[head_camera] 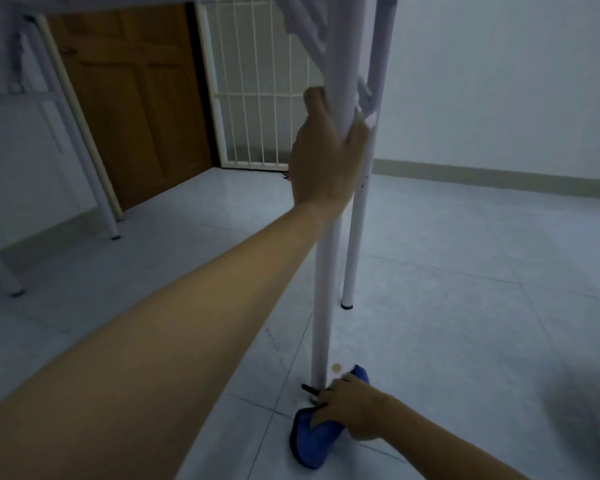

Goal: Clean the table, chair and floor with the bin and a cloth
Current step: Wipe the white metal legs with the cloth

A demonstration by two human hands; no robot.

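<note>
Where the left hand point(326, 150) grips, the leg point(326, 289) stands nearly upright.

Open floor point(482, 323) right of both legs; narrow gap between near leg point(323, 306) and far leg point(353, 251); cloth point(314, 445) crowding near leg's foot.

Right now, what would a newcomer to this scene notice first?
The left hand grips a white table leg in the middle of the view. At the foot of that leg, the right hand holds a blue cloth on the tiled floor. Behind stand a brown door and a white barred gate.
</note>
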